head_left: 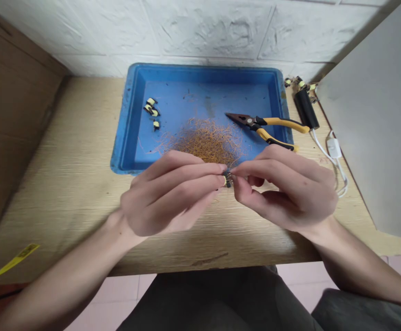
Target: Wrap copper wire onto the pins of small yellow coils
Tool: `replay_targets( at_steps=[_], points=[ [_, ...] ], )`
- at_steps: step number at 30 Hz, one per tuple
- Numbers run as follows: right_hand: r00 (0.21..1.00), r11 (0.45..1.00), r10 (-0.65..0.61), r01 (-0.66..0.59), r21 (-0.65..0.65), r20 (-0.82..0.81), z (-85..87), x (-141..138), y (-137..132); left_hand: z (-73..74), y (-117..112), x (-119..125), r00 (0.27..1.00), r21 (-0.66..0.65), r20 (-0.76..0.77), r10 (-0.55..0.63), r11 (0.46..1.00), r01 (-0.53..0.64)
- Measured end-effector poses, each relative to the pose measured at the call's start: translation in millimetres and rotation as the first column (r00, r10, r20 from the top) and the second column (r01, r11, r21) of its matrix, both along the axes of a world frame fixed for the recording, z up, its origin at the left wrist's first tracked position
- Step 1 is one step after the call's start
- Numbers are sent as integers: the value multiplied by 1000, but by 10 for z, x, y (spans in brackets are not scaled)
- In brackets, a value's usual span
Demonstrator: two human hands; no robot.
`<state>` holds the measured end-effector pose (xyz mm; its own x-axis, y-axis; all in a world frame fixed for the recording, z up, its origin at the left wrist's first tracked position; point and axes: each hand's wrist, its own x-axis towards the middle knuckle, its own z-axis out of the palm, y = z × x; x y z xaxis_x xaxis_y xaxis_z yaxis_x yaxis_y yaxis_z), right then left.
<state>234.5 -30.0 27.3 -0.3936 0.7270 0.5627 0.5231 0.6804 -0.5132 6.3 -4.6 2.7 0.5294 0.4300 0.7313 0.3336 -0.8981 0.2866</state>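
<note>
Between the fingertips of my left hand (pixel 176 191) is a small black transformer (pixel 228 179) with yellow tape and metal pins, partly hidden by the fingers. The pins face right, toward my right hand (pixel 286 188). Thumb and forefinger of that hand are pinched together at the pin side; whatever lies between them is too small to make out. Both hands are at the near rim of a blue tray (pixel 117 151). Just beyond them, a heap of fine copper-coloured wire scraps (pixel 207 142) lies in the tray.
Yellow-and-black long-nose pliers (pixel 251 122) rest across the tray's right rim. Several similar transformers (pixel 152 108) lie at the tray's left. Right of the tray are a black cylinder (pixel 306 108) with a white cable, more small parts (pixel 300 82) and a grey panel (pixel 375 119). A yellow strip (pixel 14 263) lies front left.
</note>
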Motion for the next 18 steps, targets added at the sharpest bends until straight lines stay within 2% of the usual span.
replay_targets(
  at_steps=[6,9,11,13,16,18],
  points=[
    [991,991,-26,8,131,130,-44,8,3,-43,42,-2,1000,36,-8,-22,999,22],
    [985,990,1,-25,142,171,-83,21,5,-73,65,13,998,-91,37,-51,994,54],
    [988,997,70,-74,19,135,-86,25,5,-82,67,18,995,-255,67,-71,963,86],
    [992,980,119,-110,-164,44,-66,21,1,-81,62,14,993,-427,87,-86,897,115],
    [989,910,86,-128,-394,-123,-13,-1,-6,-66,57,-3,984,-572,147,-104,802,170],
    [971,848,50,-165,-504,-232,18,-16,-8,-52,55,-14,975,-600,188,-118,772,209]
  ],
)
